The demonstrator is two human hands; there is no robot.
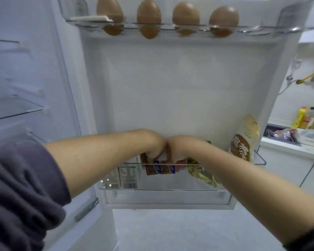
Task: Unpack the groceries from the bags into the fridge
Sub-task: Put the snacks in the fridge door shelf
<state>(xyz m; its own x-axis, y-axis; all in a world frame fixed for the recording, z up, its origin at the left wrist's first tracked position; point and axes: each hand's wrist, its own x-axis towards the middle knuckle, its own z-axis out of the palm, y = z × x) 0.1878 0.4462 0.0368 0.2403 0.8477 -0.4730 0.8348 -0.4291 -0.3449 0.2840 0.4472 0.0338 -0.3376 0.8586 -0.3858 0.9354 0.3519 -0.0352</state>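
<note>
Your left hand and right hand meet knuckle to knuckle over the fridge door's lower bin, both closed on a row of small brown cartons that sits low inside it. In that bin, a white carton stands at 9 o'clock of the brown ones, a gold packet leans at 3 o'clock, and a tan bag stands upright beyond it. At 12 o'clock, 4 brown eggs sit in the clear top rack.
</note>
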